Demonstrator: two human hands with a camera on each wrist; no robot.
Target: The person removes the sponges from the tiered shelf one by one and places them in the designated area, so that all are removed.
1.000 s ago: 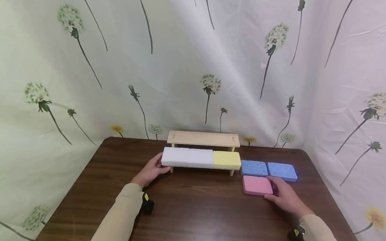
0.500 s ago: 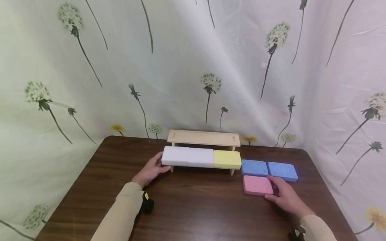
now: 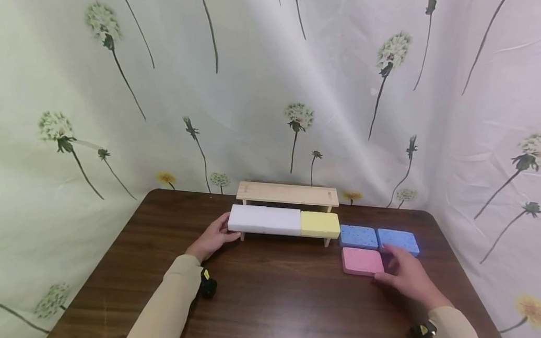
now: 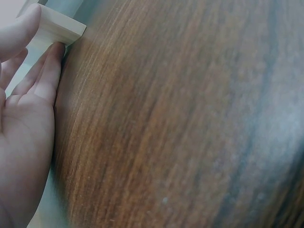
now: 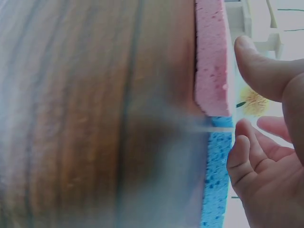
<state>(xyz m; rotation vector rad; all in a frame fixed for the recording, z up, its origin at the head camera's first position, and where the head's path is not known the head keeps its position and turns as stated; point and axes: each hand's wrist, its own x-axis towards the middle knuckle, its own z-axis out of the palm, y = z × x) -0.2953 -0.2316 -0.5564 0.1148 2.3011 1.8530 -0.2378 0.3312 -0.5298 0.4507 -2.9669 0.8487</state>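
Observation:
Two white blocks (image 3: 264, 220) and a yellow block (image 3: 320, 224) lie in a row on the front step of a wooden stand. At the row's left end the left hand (image 3: 211, 240) grips the step, thumb at the front; the left wrist view shows its fingers around the wooden leg (image 4: 61, 26). A pink sponge (image 3: 362, 262) lies flat on the table, in front of two blue sponges (image 3: 358, 237). Beside its right edge the right hand (image 3: 409, 277) hovers with thumb and fingers spread, holding nothing; in the right wrist view a gap parts it from the pink sponge (image 5: 212, 61).
Behind the row rises the stand's bare wooden back step (image 3: 287, 193). The dark wood table (image 3: 270, 305) ends at a cloth backdrop (image 3: 255, 110) printed with dandelions, which also hangs along the right side.
The right hand has let go of the pink sponge and shifted slightly right, its fingers spread wider. The left hand stays at the stand. The head view has shifted slightly.

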